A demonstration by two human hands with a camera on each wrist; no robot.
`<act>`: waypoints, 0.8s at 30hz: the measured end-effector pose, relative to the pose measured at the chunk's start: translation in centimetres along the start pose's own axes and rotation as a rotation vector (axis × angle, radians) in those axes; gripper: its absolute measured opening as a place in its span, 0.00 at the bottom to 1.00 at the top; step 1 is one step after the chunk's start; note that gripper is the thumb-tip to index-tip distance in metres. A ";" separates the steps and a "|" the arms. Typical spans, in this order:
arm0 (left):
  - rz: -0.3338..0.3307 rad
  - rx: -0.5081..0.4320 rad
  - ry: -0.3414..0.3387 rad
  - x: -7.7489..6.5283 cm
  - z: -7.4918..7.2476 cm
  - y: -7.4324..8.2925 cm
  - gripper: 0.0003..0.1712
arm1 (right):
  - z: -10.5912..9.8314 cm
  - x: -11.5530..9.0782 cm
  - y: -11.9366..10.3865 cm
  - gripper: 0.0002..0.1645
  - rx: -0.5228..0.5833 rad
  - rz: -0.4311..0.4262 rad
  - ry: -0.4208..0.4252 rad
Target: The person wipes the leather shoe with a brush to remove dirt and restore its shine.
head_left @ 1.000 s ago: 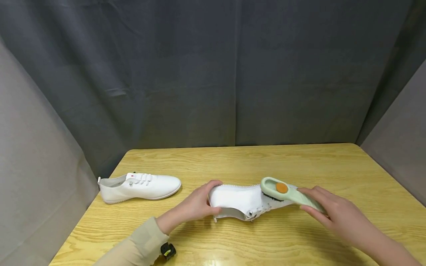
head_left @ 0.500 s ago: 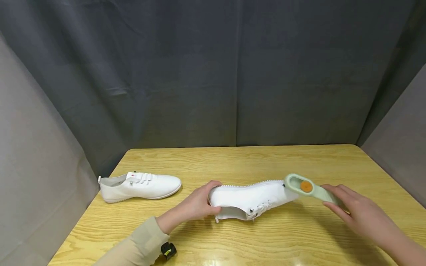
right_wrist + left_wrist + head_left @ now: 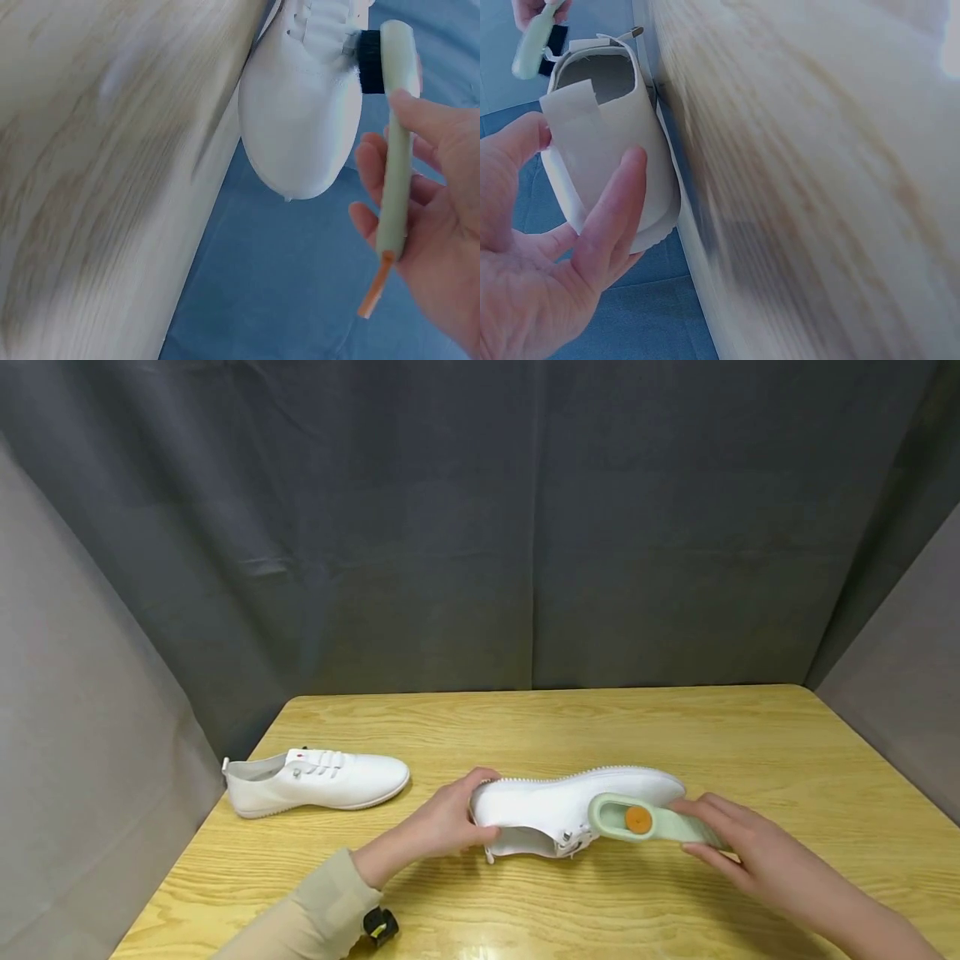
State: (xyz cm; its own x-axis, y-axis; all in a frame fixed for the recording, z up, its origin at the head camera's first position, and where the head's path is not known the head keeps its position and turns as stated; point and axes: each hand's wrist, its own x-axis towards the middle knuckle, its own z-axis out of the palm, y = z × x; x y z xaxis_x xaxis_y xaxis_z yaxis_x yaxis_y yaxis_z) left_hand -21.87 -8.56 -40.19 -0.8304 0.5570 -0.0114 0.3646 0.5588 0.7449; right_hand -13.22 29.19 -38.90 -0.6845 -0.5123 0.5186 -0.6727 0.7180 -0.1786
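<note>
brush [image 3: 658,824] moved to laces [image 3: 576,840], partly hiding them; second shoe [image 3: 322,785] lies apart

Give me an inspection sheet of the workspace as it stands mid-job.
Surface: wood-grain table.
Job's things: held white shoe on its side; green brush, bristles seemingly touching the shoe's lace area; second white shoe upright at left.
Clutter: small black item by the left cuff, unidentified.
Hands: left hand grips the held white shoe's heel; right hand holds the green brush.
Cables: nothing seen.
Surroundings: dark curtain behind, grey cloth at both sides.
</note>
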 end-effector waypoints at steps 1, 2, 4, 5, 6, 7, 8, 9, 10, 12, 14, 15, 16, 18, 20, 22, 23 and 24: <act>0.003 0.004 0.001 0.0 0.0 0.0 0.39 | 0.0 -0.1 0.1 0.33 -0.015 0.000 -0.001; 0.005 0.007 0.002 0.0 0.1 0.0 0.39 | -0.1 -0.3 0.3 0.33 -0.027 0.003 -0.003; 0.004 0.013 0.003 0.0 0.2 -0.1 0.39 | -0.4 -0.9 1.0 0.33 -0.058 0.028 -0.008; 0.001 0.016 0.003 0.0 0.2 -0.1 0.39 | -0.7 -1.4 1.4 0.33 -0.073 0.044 -0.011; -0.003 0.015 0.002 0.0 0.2 -0.1 0.39 | -1.0 -1.8 2.0 0.33 -0.088 0.064 -0.015; -0.004 0.012 0.002 0.0 0.2 -0.1 0.40 | -1.3 -2.3 2.6 0.33 -0.104 0.081 -0.019; -0.007 0.008 0.002 0.1 0.1 -0.1 0.40 | -1.7 -2.7 3.2 0.31 -0.122 0.107 -0.030; -0.011 0.004 0.002 0.1 0.1 -0.2 0.40 | -2.0 -3.1 3.7 0.30 -0.142 0.130 -0.037; -0.011 0.003 0.001 0.1 0.1 -0.2 0.40 | -2.3 -3.5 4.4 0.29 -0.152 0.141 -0.035; -0.012 0.000 0.001 0.2 -0.1 -0.1 0.40 | -2.9 -4.2 5.4 0.26 -0.175 0.173 -0.036; -0.010 0.001 -0.001 0.2 -0.2 -0.1 0.40 | -3.3 -4.7 6.1 0.23 -0.192 0.208 -0.036; -0.010 0.000 -0.003 0.2 -0.2 -0.1 0.40 | -3.4 -4.7 6.3 0.22 -0.188 0.214 -0.023; -0.008 -0.002 -0.005 0.2 -0.2 -0.1 0.39 | -3.4 -4.7 6.3 0.22 -0.179 0.225 -0.010; -0.004 -0.006 -0.009 0.2 -0.2 -0.1 0.39 | -3.4 -4.2 5.9 0.21 -0.158 0.247 -0.007; -0.001 -0.014 -0.014 0.1 -0.2 0.0 0.39 | -3.2 -3.2 5.2 0.23 -0.127 0.238 0.006; 0.005 -0.018 -0.016 0.1 -0.2 0.0 0.39 | -2.9 -2.0 4.1 0.25 -0.096 0.222 -0.009; 0.008 -0.016 -0.017 0.1 -0.2 0.0 0.40 | -2.7 -1.4 3.5 0.25 -0.082 0.208 -0.027; 0.010 -0.017 -0.018 0.1 -0.3 0.0 0.40 | -2.5 -0.9 2.9 0.26 -0.069 0.195 -0.038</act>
State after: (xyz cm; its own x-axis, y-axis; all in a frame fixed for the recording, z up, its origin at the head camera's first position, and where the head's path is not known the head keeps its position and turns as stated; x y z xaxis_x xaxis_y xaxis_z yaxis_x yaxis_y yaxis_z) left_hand -22.08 -8.69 -40.04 -0.8190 0.5736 -0.0156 0.3657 0.5426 0.7562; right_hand -13.88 32.90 -37.76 -0.8108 -0.3774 0.4474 -0.5069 0.8349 -0.2144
